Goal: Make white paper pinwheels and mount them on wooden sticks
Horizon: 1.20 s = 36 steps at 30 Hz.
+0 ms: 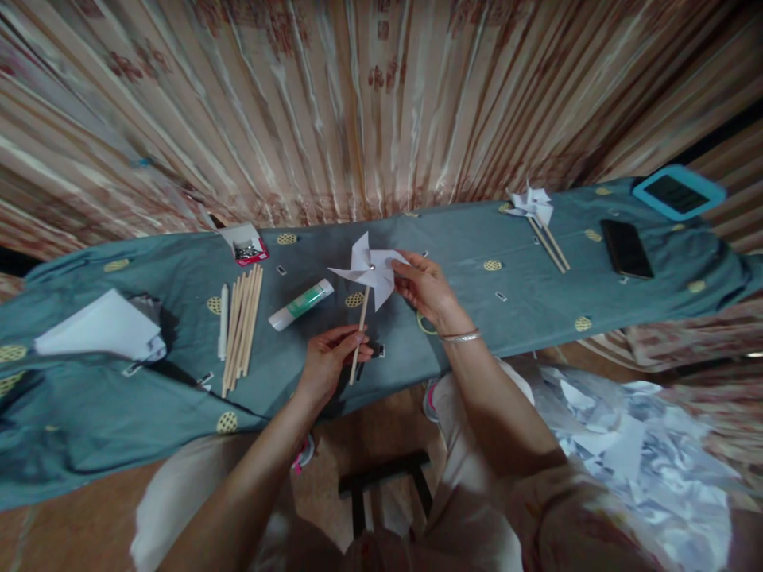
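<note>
Head view: a pale patterned curtain (334,119) hangs beyond a table covered in teal cloth (458,238). White paper scraps (644,453) fill a bag at near right; folded white paper (98,326) lies at left, then loose pale wooden sticks (242,334). At the middle, above the cloth, is a white paper pinwheel (361,258) on a slim wooden stick (362,318). The left hand (325,365), half curled, grips the stick's lower part between thumb and fingers; the right hand (426,290) pinches the right-side blade, its fingers loosely bent. A green-and-white glue tube (301,304) lies just left. Smallest is the silvery pin head (372,268) at the hub. Squeezing could crease the blade; pulling sideways might tear paper around the pin or work it loose; a slack left grip could let the stick twist.
</note>
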Available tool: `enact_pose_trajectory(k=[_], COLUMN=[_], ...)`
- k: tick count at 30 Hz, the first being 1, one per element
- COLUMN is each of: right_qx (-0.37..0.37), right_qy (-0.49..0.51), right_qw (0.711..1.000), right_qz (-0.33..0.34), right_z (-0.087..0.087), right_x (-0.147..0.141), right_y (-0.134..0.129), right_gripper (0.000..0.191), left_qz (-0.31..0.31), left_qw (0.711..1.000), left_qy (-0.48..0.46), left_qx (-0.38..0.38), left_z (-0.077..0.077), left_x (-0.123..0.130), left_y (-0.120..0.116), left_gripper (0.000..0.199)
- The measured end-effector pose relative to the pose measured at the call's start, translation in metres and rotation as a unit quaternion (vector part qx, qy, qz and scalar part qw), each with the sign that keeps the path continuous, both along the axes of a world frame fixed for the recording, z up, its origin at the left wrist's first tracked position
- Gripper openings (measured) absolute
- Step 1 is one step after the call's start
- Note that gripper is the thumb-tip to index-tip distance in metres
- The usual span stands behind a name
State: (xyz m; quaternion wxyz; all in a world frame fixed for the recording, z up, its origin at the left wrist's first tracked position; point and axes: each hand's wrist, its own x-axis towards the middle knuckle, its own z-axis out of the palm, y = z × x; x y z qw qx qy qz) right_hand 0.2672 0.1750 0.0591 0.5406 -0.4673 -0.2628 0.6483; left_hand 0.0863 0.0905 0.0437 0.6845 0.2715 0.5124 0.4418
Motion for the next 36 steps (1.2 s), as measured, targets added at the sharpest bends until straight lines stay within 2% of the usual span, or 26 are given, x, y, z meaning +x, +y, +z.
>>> enact_pose_trajectory(k=[8,18,23,32,36], right_qx=[0.010,0.009,0.003,-0.003,-0.019], right_qy=[0.002,-0.001,-0.002,-0.004,0.002], right_qw=[0.999,0.998,0.998,1.000,0.999], right_qz=[0.038,0.055,0.068,0.026,0.031], right_z=[0.0027,-0.0047,-0.0050,-0.0047,-0.0020], right_x=[-0.0004,-0.0017,-0.0028,-0.0048,-0.0061], right_y=[-0.0020,-0.0013,-0.0026,-0.0021,-0.0038], right_gripper=[0.026,0.031,0.026,0.023,0.017], left_qz=[0.002,-0.001,0.008,0.021,0.026], left_qw=[1.000,1.000,1.000,1.000,1.000], left_qy=[-0.004,0.003,-0.009,-0.010,-0.006], left_qx=[-0.006,0.000,-0.009,-0.004,0.004], left_z=[0.0010,-0.0014,0.0003,0.0000,0.0008], left_x=[0.0004,-0.0009,0.0000,0.0000,-0.0011], left_y=[0.0004,0.0007,0.0011,0.0022,0.0021], left_gripper=[0.052,0.050,0.050,0.046,0.047])
